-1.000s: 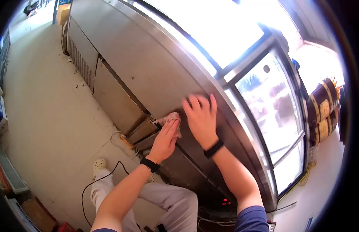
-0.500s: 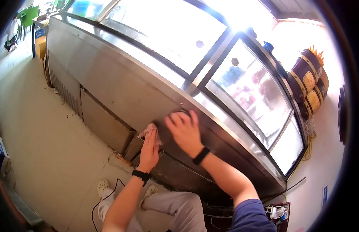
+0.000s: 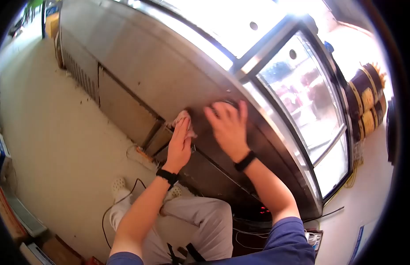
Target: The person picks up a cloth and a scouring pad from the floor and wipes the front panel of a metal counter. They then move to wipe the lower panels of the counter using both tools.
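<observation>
A pinkish crumpled cloth point(image 3: 183, 118) lies under the fingers of my left hand point(image 3: 180, 145), pressed against the metal front panel point(image 3: 143, 70) of a glass-topped counter. To its right, my right hand point(image 3: 229, 128) is on the same panel near the upper edge. Its fingers curve over a small dark object point(image 3: 231, 103), mostly hidden and blurred. Each wrist has a black band.
Glass panes point(image 3: 297, 88) rise above the panel. Dark barrel-like containers point(image 3: 367, 97) stand at the right. A black cable point(image 3: 108, 207) runs over the floor by my feet. Boxes point(image 3: 1, 152) are at the left edge.
The view has tilted down and shifted, so the counter and both hands appear higher and farther right. The cloth stays under my left hand, and my right hand stays at the dark object.
</observation>
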`<state>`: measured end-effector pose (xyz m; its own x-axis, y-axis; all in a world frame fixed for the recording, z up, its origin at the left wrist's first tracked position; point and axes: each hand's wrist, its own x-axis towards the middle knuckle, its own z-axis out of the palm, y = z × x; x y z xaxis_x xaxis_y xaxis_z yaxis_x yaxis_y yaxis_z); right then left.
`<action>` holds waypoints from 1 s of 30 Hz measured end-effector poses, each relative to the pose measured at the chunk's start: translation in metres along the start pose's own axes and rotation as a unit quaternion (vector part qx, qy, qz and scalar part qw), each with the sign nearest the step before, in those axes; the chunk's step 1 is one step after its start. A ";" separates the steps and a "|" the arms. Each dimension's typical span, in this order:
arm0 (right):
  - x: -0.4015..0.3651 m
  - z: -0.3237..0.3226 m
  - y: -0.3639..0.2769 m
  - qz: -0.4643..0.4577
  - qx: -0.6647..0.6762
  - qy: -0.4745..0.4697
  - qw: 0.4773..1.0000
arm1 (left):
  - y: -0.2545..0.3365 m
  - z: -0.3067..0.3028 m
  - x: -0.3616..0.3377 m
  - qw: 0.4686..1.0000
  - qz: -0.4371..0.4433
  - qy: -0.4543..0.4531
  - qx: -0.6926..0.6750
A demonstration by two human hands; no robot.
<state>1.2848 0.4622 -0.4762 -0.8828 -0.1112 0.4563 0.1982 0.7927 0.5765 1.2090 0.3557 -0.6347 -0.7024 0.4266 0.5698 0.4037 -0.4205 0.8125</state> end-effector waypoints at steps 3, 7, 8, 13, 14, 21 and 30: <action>0.015 0.011 -0.004 -0.029 -0.014 0.004 0.999 | -0.001 0.003 -0.001 0.998 -0.024 0.016 -0.053; 0.096 0.053 -0.037 -0.066 0.000 0.033 0.997 | -0.006 0.015 -0.019 0.978 -0.096 -0.018 -0.186; 0.102 0.059 -0.042 -0.056 -0.024 0.046 0.997 | -0.005 0.015 -0.021 0.987 -0.081 -0.025 -0.136; 0.013 0.004 -0.004 0.004 -0.013 0.019 1.000 | -0.003 0.002 -0.012 0.997 -0.033 -0.022 -0.064; -0.010 -0.008 0.008 0.015 -0.051 0.019 0.998 | -0.005 0.004 -0.011 0.984 -0.083 -0.015 -0.156; 0.066 0.026 -0.021 -0.003 -0.039 0.048 0.998 | -0.005 0.000 -0.012 1.000 -0.005 -0.009 -0.017; -0.020 -0.018 0.013 0.063 -0.109 0.036 0.991 | -0.004 0.003 -0.009 0.999 -0.040 -0.027 -0.003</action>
<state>1.3122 0.4643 -0.4656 -0.8138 -0.0690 0.5771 0.3994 0.6550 0.6415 1.2153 0.3567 -0.6428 -0.7002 0.5009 0.5086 0.3435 -0.3882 0.8552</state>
